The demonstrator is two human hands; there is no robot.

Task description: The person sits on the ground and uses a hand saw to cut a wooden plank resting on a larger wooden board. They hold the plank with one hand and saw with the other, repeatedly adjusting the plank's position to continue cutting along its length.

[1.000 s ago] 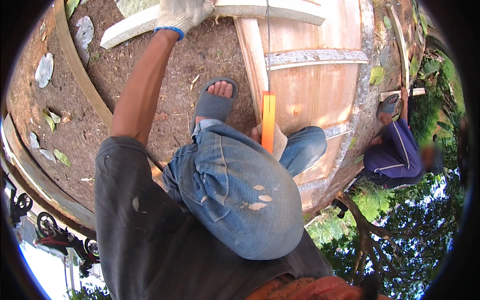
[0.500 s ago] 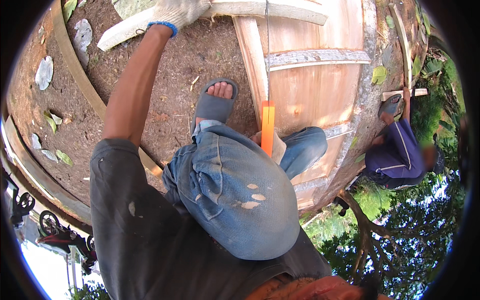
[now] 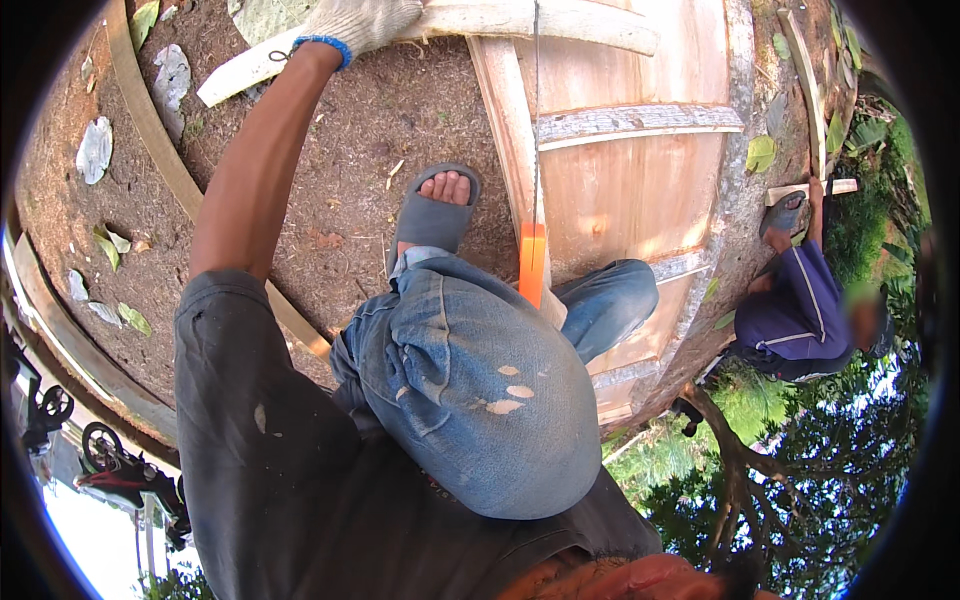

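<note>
My left hand (image 3: 365, 22), in a whitish knit glove with a blue cuff, is closed over a pale wooden strip (image 3: 560, 22) lying crosswise at the top of the view. A handsaw (image 3: 533, 262) with an orange handle stands edge-on, its thin blade running up to the strip and crossing it. Behind that handle a little of my gloved right hand (image 3: 552, 308) shows, gripping the saw; my bent knee hides most of it. Under the strip lie another long board (image 3: 503, 130) and a broad wooden panel with crosspieces (image 3: 630, 190).
My sandalled foot (image 3: 435, 205) rests on bare soil beside the board. At the right, another person (image 3: 800, 300) crouches with a hand at a thin stick (image 3: 815, 190). A long slat (image 3: 165, 150) and dry leaves (image 3: 95, 150) lie left. Motorbikes (image 3: 125, 475) stand at lower left.
The saw's orange handle has dropped lower in the view, toward me, and my right hand with it. My left hand stays on the strip.
</note>
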